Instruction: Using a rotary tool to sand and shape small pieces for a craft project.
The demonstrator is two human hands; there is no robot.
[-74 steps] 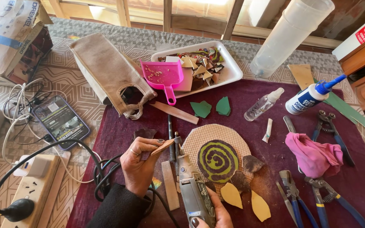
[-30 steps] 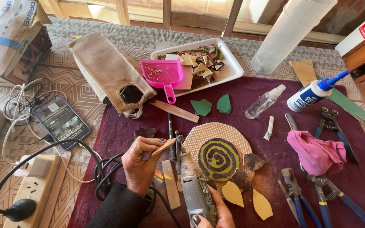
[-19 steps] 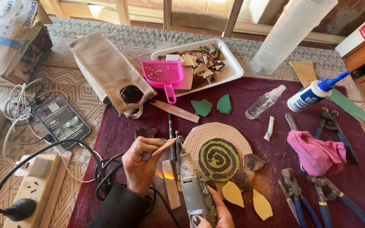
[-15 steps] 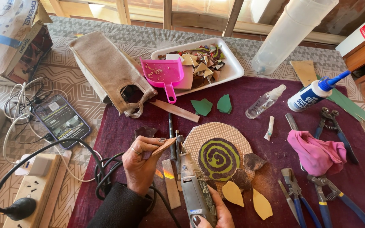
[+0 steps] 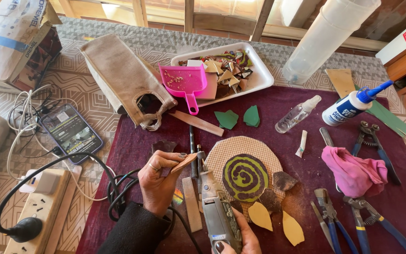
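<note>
While the left hand [image 5: 158,181] pinches a small tan shard [image 5: 184,162] between thumb and fingertips, the right hand [image 5: 240,237] is wrapped around a grey rotary tool [image 5: 214,202]. Its tip meets the shard between both hands. Just right of them lies a spiral mosaic disc [image 5: 245,169] on the desk [image 5: 306,188].

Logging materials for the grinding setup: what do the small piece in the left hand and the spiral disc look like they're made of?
Small piece: flat tan shard, matte; probably glass or tile, can't confirm. Spiral disc: green and dark brown fitted pieces, slight sheen; likely mosaic.
</note>
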